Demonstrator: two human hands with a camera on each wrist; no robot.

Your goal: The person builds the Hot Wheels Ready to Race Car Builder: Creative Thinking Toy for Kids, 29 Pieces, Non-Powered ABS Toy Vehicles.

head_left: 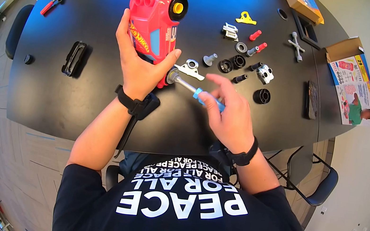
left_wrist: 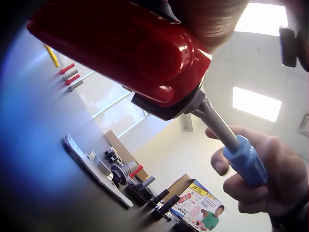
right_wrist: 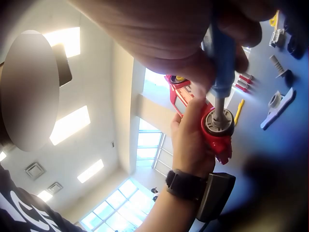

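car (head_left: 154,17) at eleven o'clock in the head view, and the left hand (head_left: 140,66) has it gripped! right hand (head_left: 232,115), four o'clock from the wheel (right_wrist: 227,126), has its fingers curled on the screwdriver (head_left: 197,92), tip meeting the hub. looks like fastening that wheel is the step; next move calls for a straight, steady twist, car braced. white piece (head_left: 194,73) at two o'clock, box (head_left: 351,88) out at three.
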